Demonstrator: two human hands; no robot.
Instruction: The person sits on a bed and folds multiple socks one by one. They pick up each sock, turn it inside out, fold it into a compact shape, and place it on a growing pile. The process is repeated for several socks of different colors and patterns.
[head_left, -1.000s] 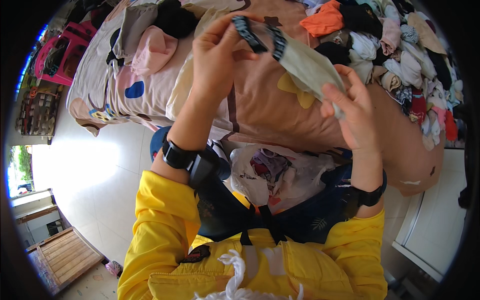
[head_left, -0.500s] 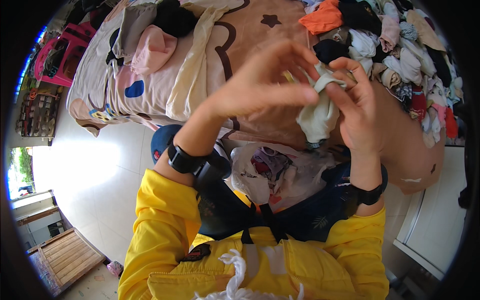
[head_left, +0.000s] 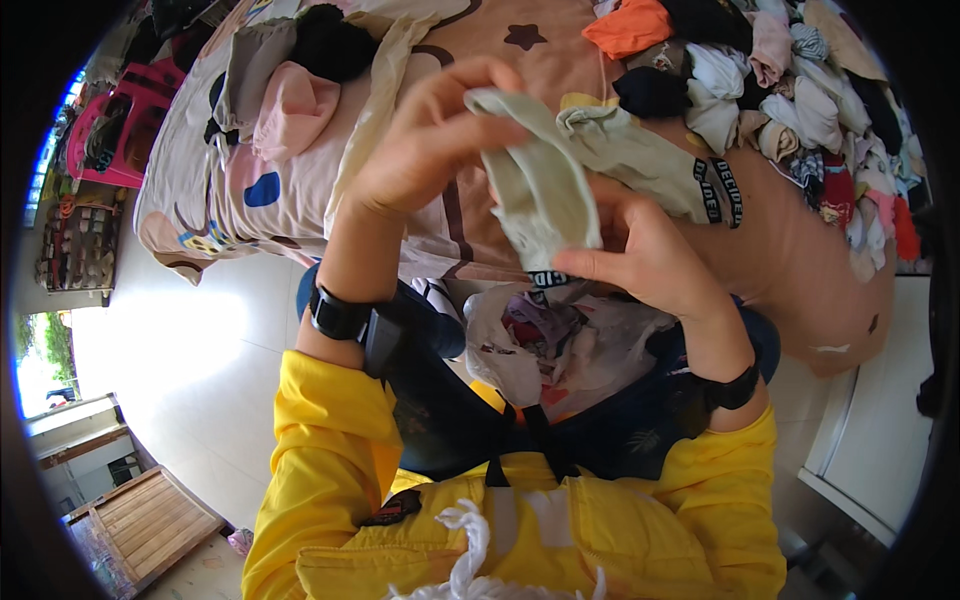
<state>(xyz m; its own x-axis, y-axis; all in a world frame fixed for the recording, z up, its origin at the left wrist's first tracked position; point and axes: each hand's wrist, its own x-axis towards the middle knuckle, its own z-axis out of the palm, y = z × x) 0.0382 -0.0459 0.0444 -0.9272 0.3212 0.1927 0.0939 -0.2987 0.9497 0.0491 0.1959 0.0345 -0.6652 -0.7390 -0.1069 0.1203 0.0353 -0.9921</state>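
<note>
A pale green sock (head_left: 545,185) with a black lettered band is stretched between my two hands above the edge of the bed. My left hand (head_left: 425,140) grips one end, thumb and fingers closed on it, slightly blurred. At the other end, near the black band, my right hand (head_left: 650,245) pinches the fabric between thumb and fingers. A second sock (head_left: 650,165), in matching pale green with black bands, lies stretched out on the bed cover just beyond my right hand.
The patterned bed cover (head_left: 500,240) spans the front. Piled socks (head_left: 800,110) cover its right side, with an orange cloth (head_left: 628,32) at their edge. Pink (head_left: 295,115) and black garments (head_left: 335,45) lie at left. A plastic bag of clothes (head_left: 490,330) sits between my knees.
The bunched pale green socks have come apart. One now lies on the bed at right; the other is pulled out between my hands, which have moved left and farther apart.
</note>
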